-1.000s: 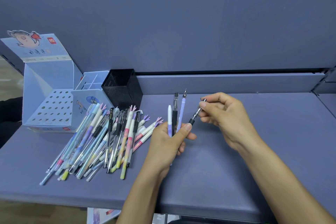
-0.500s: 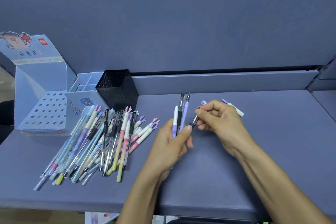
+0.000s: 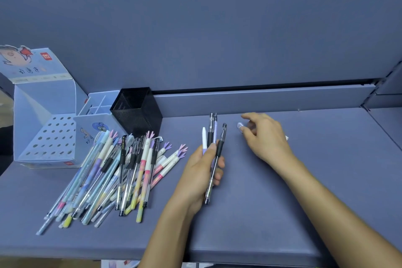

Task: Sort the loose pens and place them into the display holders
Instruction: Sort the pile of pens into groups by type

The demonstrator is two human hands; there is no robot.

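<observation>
Holding: left hand point(image 3: 202, 167) grips four pens point(image 3: 210, 130).
Reaching: right hand point(image 3: 265, 137), fingers slack, over loose pen point(image 3: 240, 125).
Tip: pinch its barrel, align caps.

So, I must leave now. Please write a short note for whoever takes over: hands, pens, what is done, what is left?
Left hand: grips four pens upright.
Right hand: over a white pen lying on the table; grip unclear.
Loose pen pile: in front of the black mesh cup, blue divided holder and perforated display box.
Done: no pen seen in any holder.
Left: sort and place all.
</observation>
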